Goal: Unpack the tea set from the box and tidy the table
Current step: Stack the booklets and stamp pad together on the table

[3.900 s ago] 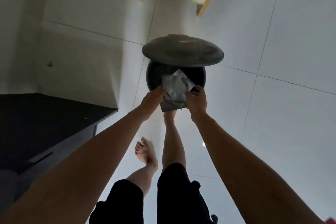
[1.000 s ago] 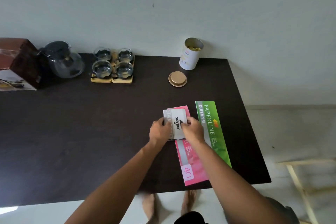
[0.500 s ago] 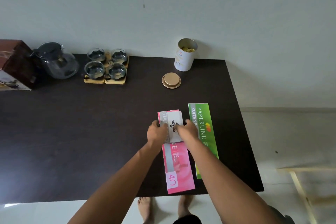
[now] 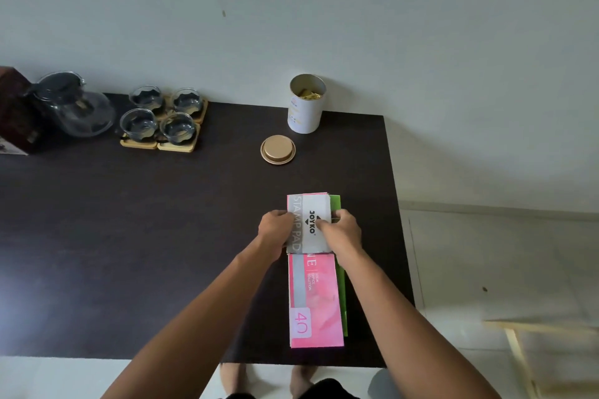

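A grey-and-white stamp pad box (image 4: 309,223) lies on top of a pink receipt book (image 4: 316,300), which now covers most of a green book (image 4: 337,202). My left hand (image 4: 275,230) grips the box's left side and my right hand (image 4: 342,232) grips its right side. At the table's back left stand a glass teapot (image 4: 76,105) and several glass cups (image 4: 162,118) on wooden coasters. The brown tea set box (image 4: 13,113) sits at the far left edge.
An open white tin (image 4: 304,105) stands at the back of the dark table (image 4: 129,236), its gold lid (image 4: 278,150) lying in front of it. The table's right edge runs just past the books. A wooden stool (image 4: 531,347) stands on the floor at lower right.
I have come from the bin to the table. Both hands slid the stamp pad box and pink book right, onto the green book, which is now nearly covered.
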